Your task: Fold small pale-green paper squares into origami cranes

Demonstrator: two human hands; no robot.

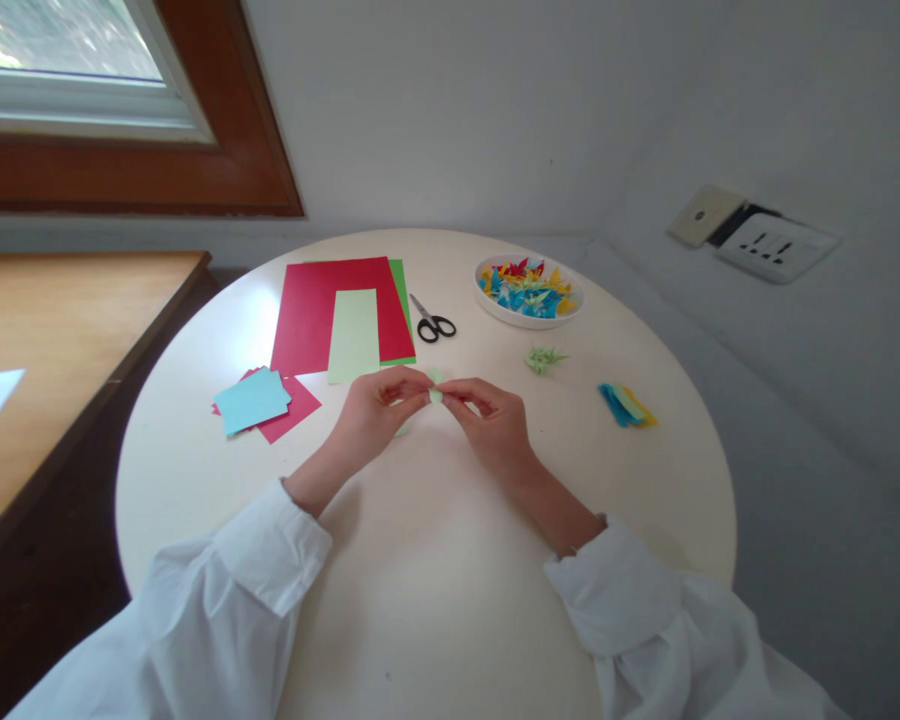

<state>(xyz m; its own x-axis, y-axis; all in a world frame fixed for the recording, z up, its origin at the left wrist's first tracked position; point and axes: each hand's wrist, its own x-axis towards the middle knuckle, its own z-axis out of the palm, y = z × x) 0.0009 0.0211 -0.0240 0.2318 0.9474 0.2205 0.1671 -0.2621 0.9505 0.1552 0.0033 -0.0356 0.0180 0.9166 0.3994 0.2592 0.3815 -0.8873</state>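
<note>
A small piece of pale green paper (436, 396) is pinched between my two hands above the middle of the round table. My left hand (379, 405) grips its left side between thumb and fingertips. From the right, my right hand (493, 415) closes on the other side in the same way. The fingers cover much of the paper, so its exact folds are hard to make out. Just below my left hand, another bit of light green paper (401, 431) lies on the table, partly hidden.
Red sheets (307, 310), a pale green strip (354, 335) and scissors (433, 322) lie at the back. Light blue squares (253, 402) are at left. A white dish (529, 322) holds folded paper cranes; green folded pieces (544, 360) and coloured strips (625, 405) lie at right.
</note>
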